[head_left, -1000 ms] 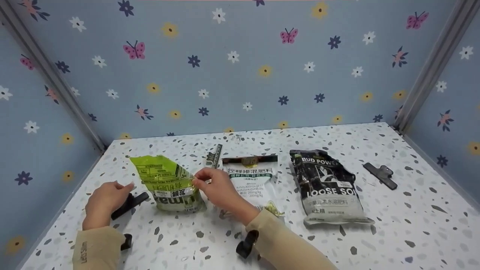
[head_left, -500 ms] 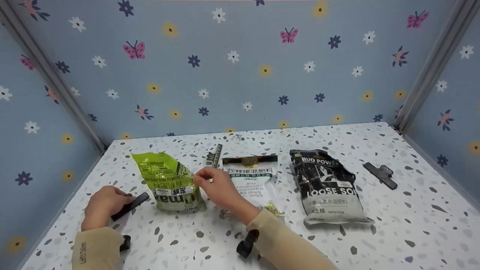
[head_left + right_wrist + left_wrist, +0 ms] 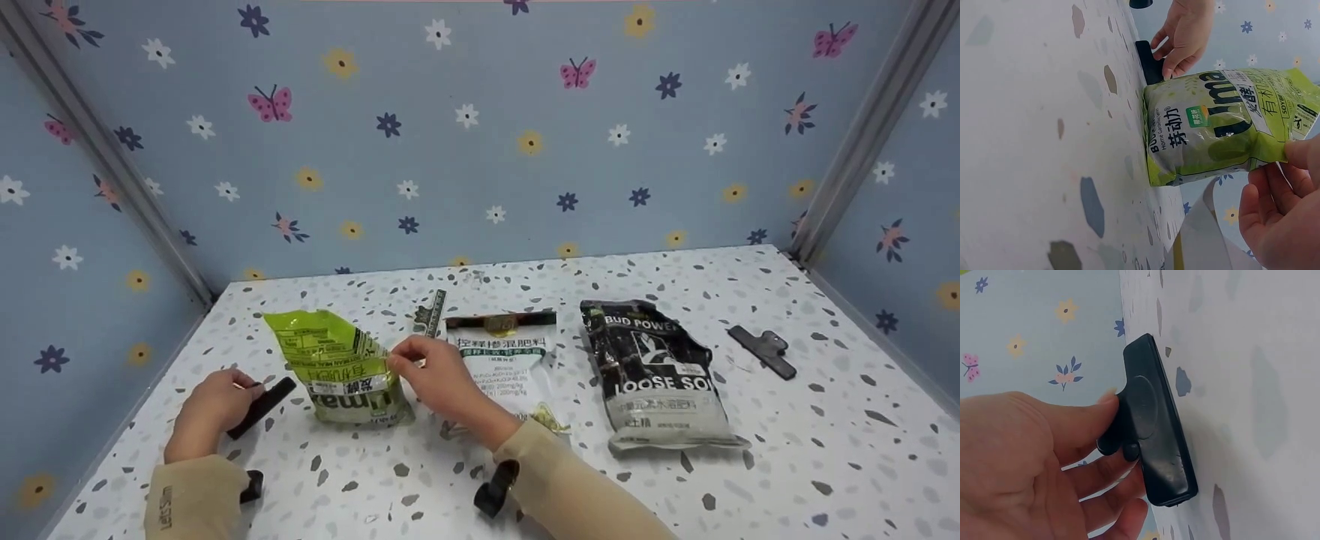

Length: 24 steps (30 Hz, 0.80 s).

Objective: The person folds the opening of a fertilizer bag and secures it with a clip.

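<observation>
On the left of the head view, my left hand (image 3: 212, 411) pinches a black bag clip (image 3: 262, 409) by its handle. In the left wrist view the thumb lies on the handle of the clip (image 3: 1154, 433), other fingers behind it, and its long bar is close to the tabletop. A green fertilizer bag (image 3: 346, 375) stands upright just right of the clip, its top slanting up to the left. My right hand (image 3: 435, 375) pinches that bag's right edge between thumb and fingertips. The right wrist view shows the printed front of the bag (image 3: 1207, 121).
A white fertilizer bag (image 3: 502, 360) lies partly under my right forearm. Farther right are a black and grey soil bag (image 3: 660, 382) and another black clip (image 3: 761, 351). A dark patterned clip (image 3: 431, 313) lies behind the white bag. Flowered walls (image 3: 480, 150) enclose the terrazzo-look table (image 3: 810, 450).
My left hand's fingers have come down onto the black clip and taken hold of its handle. The green bag's top shifted slightly; my right hand keeps its pinch in about the same place.
</observation>
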Each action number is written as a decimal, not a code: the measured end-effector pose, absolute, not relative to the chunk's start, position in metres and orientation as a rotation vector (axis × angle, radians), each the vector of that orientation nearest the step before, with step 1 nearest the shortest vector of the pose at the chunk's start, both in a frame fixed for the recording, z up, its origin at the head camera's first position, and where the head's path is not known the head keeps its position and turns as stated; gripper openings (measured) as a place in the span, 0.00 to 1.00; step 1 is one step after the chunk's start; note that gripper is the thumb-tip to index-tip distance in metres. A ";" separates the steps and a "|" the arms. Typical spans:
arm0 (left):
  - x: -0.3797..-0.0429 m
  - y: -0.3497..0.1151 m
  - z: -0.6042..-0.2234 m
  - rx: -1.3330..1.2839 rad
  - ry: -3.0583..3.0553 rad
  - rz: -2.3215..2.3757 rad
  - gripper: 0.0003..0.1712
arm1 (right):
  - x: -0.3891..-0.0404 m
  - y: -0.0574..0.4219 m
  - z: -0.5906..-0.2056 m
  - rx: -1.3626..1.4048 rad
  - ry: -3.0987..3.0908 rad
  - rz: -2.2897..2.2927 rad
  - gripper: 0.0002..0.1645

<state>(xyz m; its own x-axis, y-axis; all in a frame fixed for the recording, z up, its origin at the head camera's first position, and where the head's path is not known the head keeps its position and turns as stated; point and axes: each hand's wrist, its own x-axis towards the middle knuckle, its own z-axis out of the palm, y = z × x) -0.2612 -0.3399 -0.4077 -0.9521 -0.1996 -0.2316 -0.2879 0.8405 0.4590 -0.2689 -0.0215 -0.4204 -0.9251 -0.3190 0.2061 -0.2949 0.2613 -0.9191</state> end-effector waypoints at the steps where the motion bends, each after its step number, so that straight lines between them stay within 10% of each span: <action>1: -0.262 -0.339 -0.408 -0.374 2.859 0.754 0.19 | -0.269 -0.021 -0.421 -0.603 2.473 -1.801 0.04; 24: -0.260 -0.317 -0.396 -0.369 3.179 0.944 0.30 | -0.270 -0.021 -0.424 -0.577 2.457 -1.818 0.04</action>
